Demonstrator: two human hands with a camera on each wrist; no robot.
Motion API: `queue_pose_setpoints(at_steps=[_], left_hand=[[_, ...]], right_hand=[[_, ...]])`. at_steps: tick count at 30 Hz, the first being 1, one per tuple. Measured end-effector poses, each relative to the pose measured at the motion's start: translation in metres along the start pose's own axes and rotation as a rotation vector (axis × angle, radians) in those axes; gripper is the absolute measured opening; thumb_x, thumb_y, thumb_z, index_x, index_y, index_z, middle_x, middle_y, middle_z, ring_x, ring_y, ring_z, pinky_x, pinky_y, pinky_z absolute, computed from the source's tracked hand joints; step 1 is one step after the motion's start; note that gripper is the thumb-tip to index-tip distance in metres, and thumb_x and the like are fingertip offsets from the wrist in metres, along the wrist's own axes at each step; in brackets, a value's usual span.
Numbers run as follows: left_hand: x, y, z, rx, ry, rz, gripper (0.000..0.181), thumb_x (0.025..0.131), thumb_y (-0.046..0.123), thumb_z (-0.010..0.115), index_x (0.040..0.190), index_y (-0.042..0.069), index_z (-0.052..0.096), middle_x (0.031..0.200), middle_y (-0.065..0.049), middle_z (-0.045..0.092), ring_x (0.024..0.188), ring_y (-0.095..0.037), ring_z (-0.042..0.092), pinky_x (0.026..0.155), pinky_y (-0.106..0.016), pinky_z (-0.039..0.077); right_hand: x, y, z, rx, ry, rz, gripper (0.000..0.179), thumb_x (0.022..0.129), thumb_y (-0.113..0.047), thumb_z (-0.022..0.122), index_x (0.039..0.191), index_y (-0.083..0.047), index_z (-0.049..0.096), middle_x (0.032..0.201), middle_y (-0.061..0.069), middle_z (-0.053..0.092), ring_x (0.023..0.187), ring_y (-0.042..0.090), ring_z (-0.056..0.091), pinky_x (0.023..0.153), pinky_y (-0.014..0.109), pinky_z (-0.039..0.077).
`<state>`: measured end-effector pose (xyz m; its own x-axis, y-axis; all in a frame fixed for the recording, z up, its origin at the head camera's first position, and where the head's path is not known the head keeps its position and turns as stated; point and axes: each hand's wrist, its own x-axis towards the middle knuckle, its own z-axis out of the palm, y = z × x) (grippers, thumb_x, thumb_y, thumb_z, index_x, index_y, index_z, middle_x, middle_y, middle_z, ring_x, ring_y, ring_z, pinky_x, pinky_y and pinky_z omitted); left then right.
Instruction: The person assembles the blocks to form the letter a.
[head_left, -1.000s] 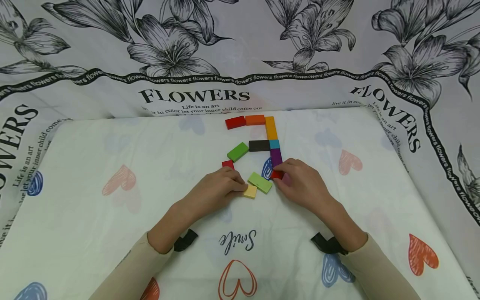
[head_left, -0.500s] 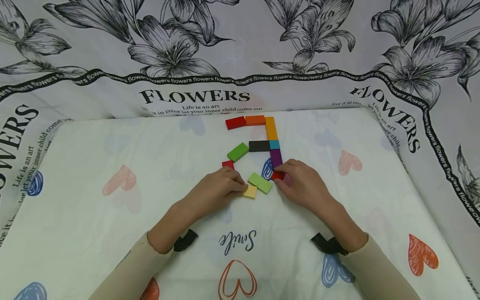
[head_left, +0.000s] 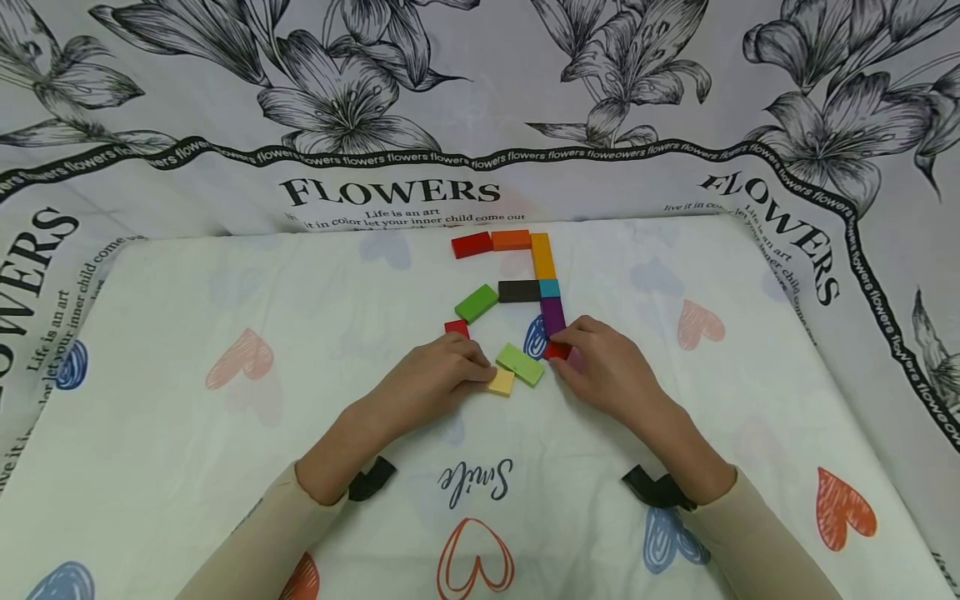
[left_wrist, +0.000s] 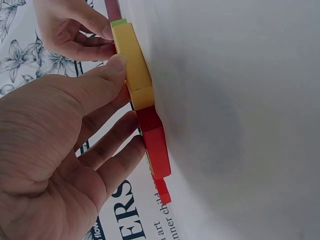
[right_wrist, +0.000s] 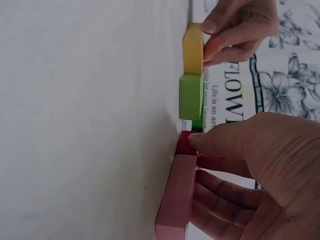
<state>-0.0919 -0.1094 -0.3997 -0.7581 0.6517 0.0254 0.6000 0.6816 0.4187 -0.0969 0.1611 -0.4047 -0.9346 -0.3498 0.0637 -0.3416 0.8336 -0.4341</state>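
My left hand (head_left: 431,375) pinches a yellow wooden block (left_wrist: 131,65) at one end, thumb on its near side. Its other fingers reach behind a red block (left_wrist: 156,145) that lies end to end with the yellow one. Between the hands a light green block (head_left: 520,365) touches the yellow block's far end. With thumb and forefinger my right hand (head_left: 611,367) pinches another red block (right_wrist: 186,143), below the purple block (head_left: 552,317). A pink block (right_wrist: 177,195) lies against that red block, mostly covered by the right hand in the head view.
Beyond the hands, flat blocks continue the outline: green (head_left: 477,304), black (head_left: 519,291), blue (head_left: 549,288), orange-yellow (head_left: 542,256), orange (head_left: 511,240) and red (head_left: 472,245). They lie on a white cloth (head_left: 360,333) printed with hearts, over a flower-patterned cover (head_left: 600,183).
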Motion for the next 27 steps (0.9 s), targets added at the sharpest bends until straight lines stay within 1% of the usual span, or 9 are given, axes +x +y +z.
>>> queue_pose_setpoints(at_steps=[4,9,12,16,18,21,25,27], left_hand=[[0.0,0.0,0.0,0.002,-0.002,0.003,0.024,0.094,0.016,0.081,0.119,0.015,0.083,0.115,-0.001,0.079,0.113,-0.018,0.068,0.098,-0.033,0.061],[0.001,0.0,0.0,-0.001,-0.006,-0.006,0.026,0.094,0.017,0.081,0.12,0.015,0.082,0.116,0.0,0.079,0.115,-0.018,0.068,0.099,-0.033,0.061],[0.001,-0.001,0.001,-0.006,-0.007,-0.01,0.026,0.094,0.017,0.081,0.12,0.016,0.082,0.117,0.0,0.079,0.114,-0.018,0.068,0.099,-0.033,0.061],[0.002,-0.002,0.002,-0.006,-0.012,-0.007,0.027,0.094,0.018,0.081,0.121,0.016,0.082,0.116,0.0,0.079,0.113,-0.017,0.068,0.099,-0.032,0.061],[0.002,-0.003,0.002,-0.004,-0.014,-0.006,0.027,0.094,0.018,0.081,0.121,0.016,0.082,0.116,0.0,0.079,0.113,-0.017,0.068,0.099,-0.032,0.061],[0.002,-0.003,0.002,-0.001,-0.014,-0.006,0.027,0.094,0.018,0.081,0.121,0.016,0.082,0.116,0.0,0.079,0.113,-0.017,0.068,0.099,-0.032,0.061],[0.003,-0.003,0.001,0.0,-0.011,-0.006,0.026,0.094,0.018,0.081,0.12,0.016,0.082,0.116,0.0,0.079,0.113,-0.017,0.068,0.098,-0.032,0.061],[0.003,-0.003,0.001,0.0,-0.007,-0.001,0.026,0.094,0.018,0.081,0.12,0.016,0.082,0.115,0.0,0.079,0.112,-0.017,0.068,0.098,-0.032,0.061]], right_hand=[[0.0,0.001,-0.001,-0.003,-0.004,-0.001,0.041,0.089,-0.02,0.085,0.127,-0.007,0.077,0.114,0.013,0.075,0.101,0.027,0.071,0.088,0.043,0.065],[-0.001,0.002,-0.004,-0.003,0.021,0.001,0.04,0.089,-0.021,0.085,0.125,-0.007,0.077,0.113,0.012,0.076,0.099,0.027,0.071,0.085,0.042,0.065],[-0.001,0.002,-0.006,0.019,0.032,0.01,0.038,0.09,-0.022,0.085,0.125,-0.007,0.078,0.113,0.011,0.076,0.099,0.027,0.072,0.084,0.042,0.065],[-0.001,-0.001,-0.004,0.057,0.025,0.004,0.035,0.092,-0.023,0.082,0.125,-0.01,0.078,0.113,0.008,0.076,0.097,0.024,0.07,0.084,0.039,0.064],[0.0,-0.004,-0.003,0.066,0.018,-0.015,0.033,0.093,-0.023,0.082,0.124,-0.011,0.079,0.112,0.007,0.076,0.097,0.022,0.068,0.083,0.037,0.063],[0.003,-0.012,-0.002,0.054,0.007,-0.074,0.031,0.092,-0.023,0.083,0.121,-0.012,0.08,0.112,0.006,0.075,0.1,0.021,0.067,0.085,0.037,0.064],[0.008,-0.022,0.001,0.028,-0.013,-0.162,0.031,0.092,-0.023,0.082,0.12,-0.009,0.08,0.111,0.007,0.074,0.098,0.02,0.066,0.086,0.036,0.063],[0.011,-0.026,0.003,0.015,-0.018,-0.184,0.031,0.092,-0.022,0.083,0.12,-0.009,0.08,0.11,0.007,0.074,0.098,0.019,0.066,0.087,0.035,0.063]])
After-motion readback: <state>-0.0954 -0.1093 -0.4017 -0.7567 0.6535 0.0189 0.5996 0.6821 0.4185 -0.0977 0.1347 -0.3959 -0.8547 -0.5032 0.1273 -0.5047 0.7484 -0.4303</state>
